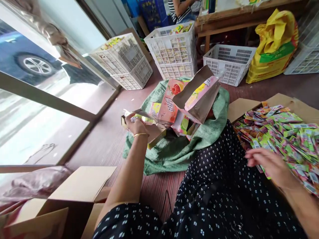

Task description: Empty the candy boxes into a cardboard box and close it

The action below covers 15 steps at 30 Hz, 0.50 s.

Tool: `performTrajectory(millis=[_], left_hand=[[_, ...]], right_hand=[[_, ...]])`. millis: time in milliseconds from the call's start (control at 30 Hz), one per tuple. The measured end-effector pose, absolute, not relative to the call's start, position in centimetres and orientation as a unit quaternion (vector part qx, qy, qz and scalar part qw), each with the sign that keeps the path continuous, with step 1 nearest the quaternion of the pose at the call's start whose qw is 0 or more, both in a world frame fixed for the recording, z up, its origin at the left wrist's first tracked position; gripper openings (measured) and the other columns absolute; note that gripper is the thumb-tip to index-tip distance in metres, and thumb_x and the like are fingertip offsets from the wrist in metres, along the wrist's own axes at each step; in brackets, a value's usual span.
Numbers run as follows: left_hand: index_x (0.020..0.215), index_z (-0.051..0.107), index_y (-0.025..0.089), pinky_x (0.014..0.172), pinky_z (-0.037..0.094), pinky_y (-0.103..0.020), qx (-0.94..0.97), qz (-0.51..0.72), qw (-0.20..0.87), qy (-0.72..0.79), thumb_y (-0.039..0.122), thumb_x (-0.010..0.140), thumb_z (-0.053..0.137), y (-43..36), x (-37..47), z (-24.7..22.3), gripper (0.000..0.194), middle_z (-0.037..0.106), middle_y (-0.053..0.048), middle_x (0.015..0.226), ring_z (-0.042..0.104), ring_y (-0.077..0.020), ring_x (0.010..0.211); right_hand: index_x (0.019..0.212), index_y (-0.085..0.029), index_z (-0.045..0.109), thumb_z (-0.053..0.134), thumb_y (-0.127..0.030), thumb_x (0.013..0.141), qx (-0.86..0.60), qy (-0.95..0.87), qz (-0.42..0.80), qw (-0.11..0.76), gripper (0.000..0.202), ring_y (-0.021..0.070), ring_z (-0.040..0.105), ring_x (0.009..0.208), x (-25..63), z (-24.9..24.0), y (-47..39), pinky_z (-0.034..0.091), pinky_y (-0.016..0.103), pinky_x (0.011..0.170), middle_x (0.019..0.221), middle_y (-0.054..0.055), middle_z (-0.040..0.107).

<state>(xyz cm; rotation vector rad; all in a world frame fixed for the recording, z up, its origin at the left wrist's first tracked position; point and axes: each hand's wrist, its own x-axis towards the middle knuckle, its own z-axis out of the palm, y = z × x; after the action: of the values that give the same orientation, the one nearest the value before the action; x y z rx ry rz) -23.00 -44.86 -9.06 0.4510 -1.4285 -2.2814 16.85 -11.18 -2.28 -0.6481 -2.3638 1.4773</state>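
My left hand (136, 124), with a thin bracelet at the wrist, grips the edge of a small opened cardboard box (155, 132) over a green cloth sack (161, 161). More opened candy boxes lie jumbled on the sack: a red-pink box (171, 103), and a tilted pink one (201, 94) with its flap raised. On the right, my right hand (269, 164) hovers by the near edge of a heap of small colourful packets (286, 132) in a large open carton (286, 99). Its fingers are loosely stretched out, slightly blurred, with nothing visible in them.
White plastic crates (171, 49) stand stacked at the back, beside another crate (226, 63) and a yellow bag (271, 49). An open carton (79, 186) sits at lower left, near a glass door frame (50, 99). A person in stripes (183, 10) sits by a wooden table (224, 25).
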Motion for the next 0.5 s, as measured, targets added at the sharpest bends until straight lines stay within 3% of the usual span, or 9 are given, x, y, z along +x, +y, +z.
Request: performTrajectory(millis=[67, 167, 267, 367, 433, 500], left_hand=[[0.101, 0.051, 0.018, 0.050, 0.025, -0.025, 0.178, -0.830, 0.188, -0.494, 0.000, 0.071, 0.043, -44.5, -22.4, -9.8, 0.037, 0.038, 0.008, 0.059, 0.035, -0.0094, 0.049], [0.097, 0.052, 0.018, 0.054, 0.031, -0.024, 0.137, -0.860, 0.156, -0.466, 0.004, 0.069, 0.049, -43.9, -21.2, -10.3, 0.031, 0.039, 0.008, 0.061, 0.041, -0.0079, 0.052], [0.090, 0.053, 0.019, 0.055, 0.036, -0.022, 0.114, -0.882, 0.130, -0.438, 0.009, 0.063, 0.057, -43.2, -20.1, -10.4, 0.028, 0.042, 0.008, 0.062, 0.045, -0.0075, 0.054], [0.083, 0.056, 0.018, 0.054, 0.038, -0.019, 0.087, -0.901, 0.091, -0.416, 0.015, 0.058, 0.066, -42.7, -19.5, -10.7, 0.027, 0.051, 0.006, 0.068, 0.048, -0.0070, 0.056], [0.080, 0.059, 0.017, 0.054, 0.040, -0.019, 0.065, -0.909, 0.048, -0.409, 0.018, 0.053, 0.072, -42.5, -19.3, -11.0, 0.030, 0.058, 0.003, 0.075, 0.051, -0.0077, 0.059], [0.077, 0.062, 0.015, 0.054, 0.043, -0.019, 0.047, -0.913, 0.017, -0.405, 0.019, 0.048, 0.077, -42.5, -19.3, -11.3, 0.033, 0.062, 0.001, 0.079, 0.053, -0.0080, 0.062]], right_hand=[[0.111, -0.029, 0.075, 0.057, -0.048, 0.094, -0.075, -0.882, 0.464, 0.009, 0.031, 0.0271, 0.072, 0.102, 11.9, -2.8, -17.4, 0.061, 0.049, 0.091, 0.117, 0.015, 0.072], [0.122, -0.020, 0.073, 0.053, -0.030, 0.090, 0.134, -0.951, 0.278, -0.003, 0.039, 0.0357, 0.056, 0.136, 4.1, -6.0, -24.3, 0.043, 0.057, 0.120, 0.143, 0.015, 0.062], [0.126, -0.021, 0.070, 0.064, -0.019, 0.075, 0.137, -0.964, 0.229, 0.000, 0.051, 0.0396, 0.048, 0.143, -2.6, -10.6, -26.4, 0.032, 0.062, 0.125, 0.151, 0.014, 0.054], [0.122, -0.022, 0.072, 0.069, -0.012, 0.068, 0.052, -0.969, 0.239, 0.013, 0.056, 0.0388, 0.061, 0.125, -6.5, -14.4, -25.2, 0.040, 0.062, 0.116, 0.129, 0.018, 0.068], [0.106, -0.022, 0.076, 0.070, -0.013, 0.070, 0.032, -0.975, 0.219, -0.003, 0.037, 0.0349, 0.067, 0.104, -7.2, -15.6, -24.1, 0.041, 0.061, 0.112, 0.096, 0.017, 0.074], [0.085, -0.023, 0.075, 0.068, -0.015, 0.076, 0.056, -0.982, 0.177, -0.017, 0.013, 0.0293, 0.067, 0.087, -6.3, -15.4, -23.8, 0.042, 0.058, 0.110, 0.068, 0.010, 0.067]])
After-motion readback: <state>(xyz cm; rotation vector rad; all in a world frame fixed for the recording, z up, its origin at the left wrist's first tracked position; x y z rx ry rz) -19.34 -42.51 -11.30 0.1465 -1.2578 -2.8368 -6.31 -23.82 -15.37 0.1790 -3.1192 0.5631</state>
